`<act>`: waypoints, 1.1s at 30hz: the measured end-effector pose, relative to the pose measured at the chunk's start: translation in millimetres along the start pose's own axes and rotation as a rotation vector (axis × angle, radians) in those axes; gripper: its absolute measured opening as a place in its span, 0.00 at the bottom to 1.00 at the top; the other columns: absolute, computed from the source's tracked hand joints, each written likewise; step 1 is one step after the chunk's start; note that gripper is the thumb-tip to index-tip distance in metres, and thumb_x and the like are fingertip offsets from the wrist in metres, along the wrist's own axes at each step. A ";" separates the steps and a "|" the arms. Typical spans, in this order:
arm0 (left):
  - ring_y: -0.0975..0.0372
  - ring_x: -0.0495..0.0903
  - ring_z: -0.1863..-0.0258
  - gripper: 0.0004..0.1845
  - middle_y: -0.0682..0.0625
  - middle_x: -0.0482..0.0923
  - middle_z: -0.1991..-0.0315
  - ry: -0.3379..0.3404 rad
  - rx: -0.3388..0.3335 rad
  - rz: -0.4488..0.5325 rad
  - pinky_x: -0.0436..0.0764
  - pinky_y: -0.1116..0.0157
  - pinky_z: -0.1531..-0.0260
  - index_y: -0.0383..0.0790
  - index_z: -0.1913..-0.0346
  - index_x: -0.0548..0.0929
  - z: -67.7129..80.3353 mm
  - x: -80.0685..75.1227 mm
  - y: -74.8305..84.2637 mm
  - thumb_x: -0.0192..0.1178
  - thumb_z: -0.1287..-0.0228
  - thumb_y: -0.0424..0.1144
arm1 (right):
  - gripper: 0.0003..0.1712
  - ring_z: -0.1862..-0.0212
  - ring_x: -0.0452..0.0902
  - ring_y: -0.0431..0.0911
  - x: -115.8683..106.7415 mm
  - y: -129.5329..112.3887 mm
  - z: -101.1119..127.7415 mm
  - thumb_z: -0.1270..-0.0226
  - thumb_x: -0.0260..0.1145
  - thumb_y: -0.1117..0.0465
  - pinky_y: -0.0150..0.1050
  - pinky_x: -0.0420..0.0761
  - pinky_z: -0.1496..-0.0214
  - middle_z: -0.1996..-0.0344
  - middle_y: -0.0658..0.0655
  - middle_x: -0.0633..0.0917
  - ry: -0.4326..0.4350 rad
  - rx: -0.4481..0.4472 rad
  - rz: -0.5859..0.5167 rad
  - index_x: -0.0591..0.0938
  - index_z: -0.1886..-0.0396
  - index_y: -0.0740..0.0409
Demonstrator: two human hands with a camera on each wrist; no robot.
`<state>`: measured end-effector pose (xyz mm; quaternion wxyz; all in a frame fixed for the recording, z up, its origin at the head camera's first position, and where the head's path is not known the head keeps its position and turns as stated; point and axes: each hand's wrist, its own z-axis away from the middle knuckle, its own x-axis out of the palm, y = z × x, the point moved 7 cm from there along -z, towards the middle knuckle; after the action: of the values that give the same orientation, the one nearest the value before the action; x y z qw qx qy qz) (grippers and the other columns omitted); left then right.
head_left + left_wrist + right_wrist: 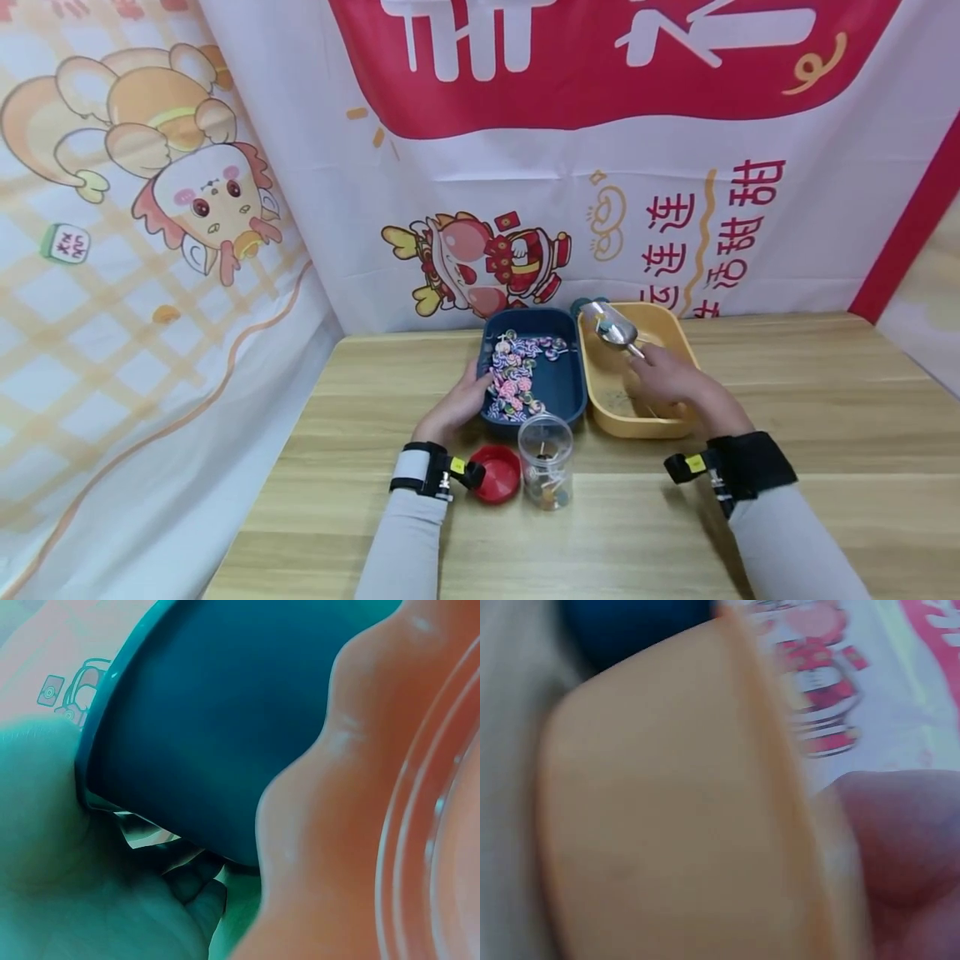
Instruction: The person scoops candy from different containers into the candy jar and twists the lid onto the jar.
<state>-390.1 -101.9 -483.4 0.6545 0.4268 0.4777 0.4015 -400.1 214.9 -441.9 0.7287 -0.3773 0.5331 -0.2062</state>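
Candies (513,379) in swirled colours are heaped in a dark blue tray (564,392) at the middle of the desk (825,392). The left hand (456,408) is laid against the tray's left rim, its fingers (480,385) reaching over the edge to the sweets; whether anything is pinched cannot be told. Just right of it, touching or nearly so, a yellow tray (609,392) is seen, with the right hand (671,382) over it, fingers curled round the handle of a metal scoop (613,325) whose bowl is raised above the tray's far end. In front of the blue tray, 1 clear jar (546,462) stands upright, a red lid (497,473) just beside it.
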 end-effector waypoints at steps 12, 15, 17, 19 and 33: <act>0.48 0.45 0.19 0.32 0.45 0.49 0.18 -0.026 -0.015 0.021 0.44 0.37 0.24 0.52 0.17 0.46 -1.8 2.4 -0.4 0.40 0.17 0.51 | 0.19 0.75 0.67 0.48 -48.3 -77.7 73.9 0.16 0.52 0.52 0.39 0.67 0.74 0.77 0.54 0.71 0.012 -0.233 0.097 0.77 0.66 0.59; 0.48 0.43 0.19 0.32 0.45 0.48 0.18 -0.017 -0.008 0.013 0.43 0.37 0.24 0.52 0.17 0.45 -1.5 0.4 0.1 0.40 0.17 0.51 | 0.14 0.74 0.69 0.47 -53.9 -96.3 93.7 0.19 0.57 0.54 0.38 0.69 0.73 0.77 0.53 0.72 0.033 -0.312 0.148 0.80 0.65 0.55; 0.48 0.42 0.19 0.33 0.46 0.47 0.17 -0.013 -0.014 0.011 0.43 0.37 0.24 0.53 0.17 0.45 -1.3 -0.6 0.0 0.40 0.17 0.51 | 0.10 0.73 0.71 0.47 -55.2 -107.0 105.4 0.20 0.59 0.55 0.38 0.70 0.73 0.76 0.53 0.74 0.025 -0.363 0.169 0.81 0.63 0.53; 0.48 0.42 0.18 0.33 0.46 0.46 0.17 -0.015 -0.024 0.015 0.43 0.38 0.24 0.53 0.17 0.44 -1.1 -1.1 -0.2 0.40 0.17 0.51 | 0.08 0.72 0.73 0.47 -55.1 -114.4 115.5 0.21 0.60 0.56 0.38 0.72 0.73 0.76 0.51 0.75 -0.005 -0.397 0.184 0.83 0.60 0.50; 0.48 0.44 0.19 0.33 0.45 0.47 0.17 -0.021 -0.015 0.006 0.44 0.38 0.24 0.52 0.17 0.45 -2.1 -1.2 0.6 0.40 0.17 0.51 | 0.11 0.66 0.79 0.41 -38.4 -123.6 145.4 0.27 0.66 0.46 0.33 0.80 0.67 0.71 0.40 0.85 -0.205 -0.314 0.303 0.90 0.53 0.39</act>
<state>-392.4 -102.5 -482.8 0.6616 0.4276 0.4663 0.4026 -265.2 211.9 -301.5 0.7340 -0.4206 0.5323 0.0306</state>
